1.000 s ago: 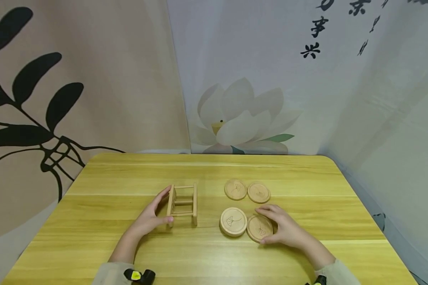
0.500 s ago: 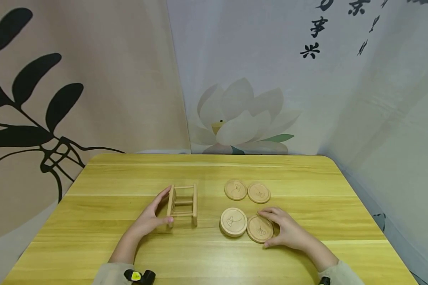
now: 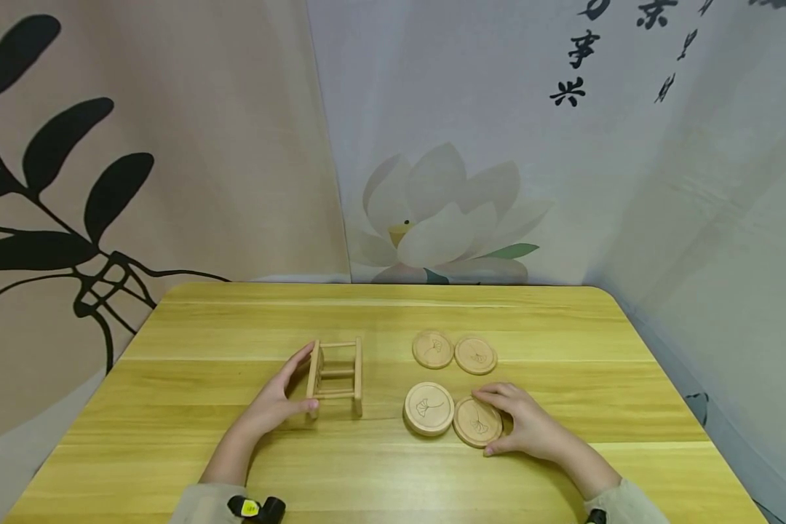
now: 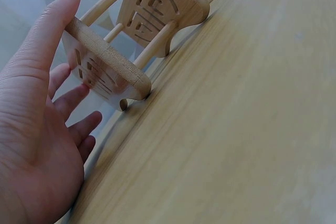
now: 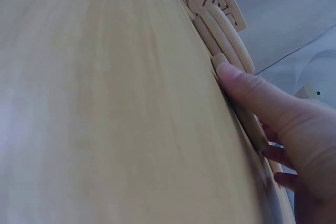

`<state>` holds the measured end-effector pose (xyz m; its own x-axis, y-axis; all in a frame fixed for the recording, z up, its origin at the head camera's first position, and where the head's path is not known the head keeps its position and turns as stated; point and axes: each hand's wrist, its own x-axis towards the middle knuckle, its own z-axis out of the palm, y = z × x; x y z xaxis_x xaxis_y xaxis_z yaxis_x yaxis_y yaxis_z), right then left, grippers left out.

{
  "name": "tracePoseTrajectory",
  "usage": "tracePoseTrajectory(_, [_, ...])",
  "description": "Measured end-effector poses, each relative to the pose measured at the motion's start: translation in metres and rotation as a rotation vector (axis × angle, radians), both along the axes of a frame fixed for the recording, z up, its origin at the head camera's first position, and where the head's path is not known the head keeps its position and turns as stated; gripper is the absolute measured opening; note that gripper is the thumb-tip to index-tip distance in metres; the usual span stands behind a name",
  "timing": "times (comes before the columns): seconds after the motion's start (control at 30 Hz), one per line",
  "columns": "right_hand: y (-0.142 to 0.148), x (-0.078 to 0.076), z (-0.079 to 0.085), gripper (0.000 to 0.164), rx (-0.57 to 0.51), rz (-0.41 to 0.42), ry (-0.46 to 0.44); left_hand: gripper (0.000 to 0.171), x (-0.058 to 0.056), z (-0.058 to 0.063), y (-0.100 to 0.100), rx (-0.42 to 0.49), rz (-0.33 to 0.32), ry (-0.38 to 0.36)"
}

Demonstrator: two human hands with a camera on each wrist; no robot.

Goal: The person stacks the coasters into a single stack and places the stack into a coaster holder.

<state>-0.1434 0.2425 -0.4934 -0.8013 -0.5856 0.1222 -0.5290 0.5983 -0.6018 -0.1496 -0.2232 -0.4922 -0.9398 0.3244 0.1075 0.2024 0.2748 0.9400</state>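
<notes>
Wooden rack (image 3: 337,372) on table (image 3: 380,313), held by its left side in left hand (image 3: 274,400). Farther right, flat coaster (image 3: 476,422), held at rim between thumb and fingers of right hand (image 3: 525,426); coaster stack (image 3: 429,409) just beside, two loose coasters (image 3: 433,349) beyond.

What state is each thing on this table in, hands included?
Wooden rack: upright, no coasters in it
Coaster stack: flat, pattern up
Single near coaster: flat, pattern up
Two far coasters: flat, side by side
Left hand: holding the rack's end
Right hand: holding the near coaster's edge
</notes>
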Motion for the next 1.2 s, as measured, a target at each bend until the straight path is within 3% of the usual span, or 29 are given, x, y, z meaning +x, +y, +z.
tracePoseTrajectory(0.87, [0.0018,0.0077,0.0021,0.086,-0.065,-0.021,0.008,0.098,-0.0005,0.0006,0.0002,0.008,-0.003,0.002])
tracePoseTrajectory(1.2, [0.0031,0.0093,0.0049,0.085,-0.113,-0.059,0.089,0.097,0.0004,0.0013,0.0001,-0.007,0.005,-0.010])
